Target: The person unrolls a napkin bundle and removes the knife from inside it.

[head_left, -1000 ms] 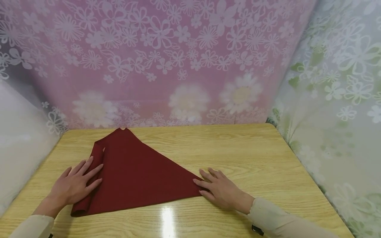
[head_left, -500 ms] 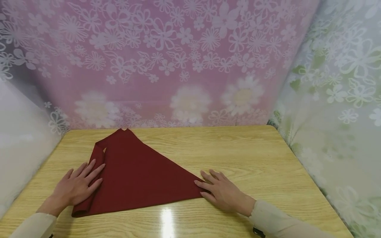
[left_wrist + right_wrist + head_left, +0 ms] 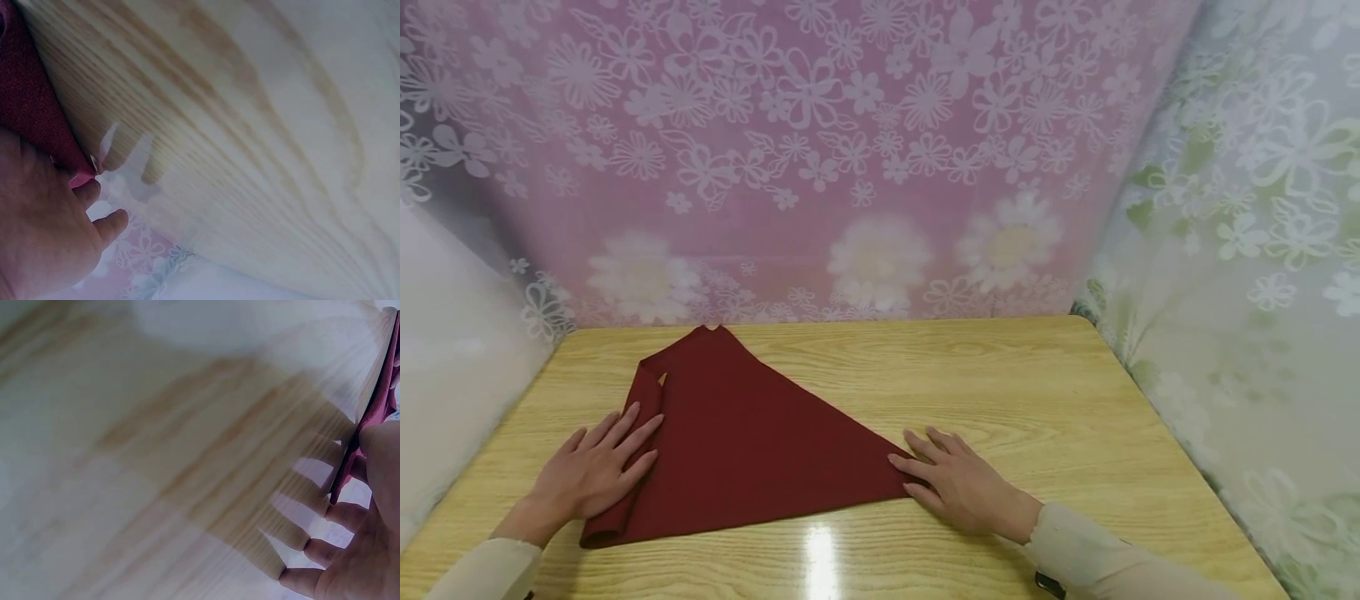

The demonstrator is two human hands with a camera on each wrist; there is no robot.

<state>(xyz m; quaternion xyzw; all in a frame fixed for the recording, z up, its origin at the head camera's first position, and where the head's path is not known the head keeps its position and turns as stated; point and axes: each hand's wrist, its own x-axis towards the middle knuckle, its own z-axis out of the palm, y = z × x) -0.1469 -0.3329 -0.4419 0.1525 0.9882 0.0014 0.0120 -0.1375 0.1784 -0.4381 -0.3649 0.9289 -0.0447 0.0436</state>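
Backdrop: pink floral fabric (image 3: 880, 133) rises behind the table's far edge.
Table: wood-grained surface (image 3: 1037, 375), with the cloth lying left of centre.
Cloth: dark red, roughly triangular (image 3: 760, 442), one point reaching toward the far edge, its left side turned over in a loose roll.
Left hand: grip spread (image 3: 587, 475), fingers extended across the roll.
Right hand: grip spread (image 3: 962, 487), fingers extended over the cloth's right tip.
Folding: the step appears to be settling the left turn; the next move likely calls for even pressure without dragging the tip.
Obscured: layers inside the roll; cloth beneath both hands; sleeves (image 3: 486, 571) cut off near; a dark item (image 3: 1049, 585) by the right cuff, unidentifiable.
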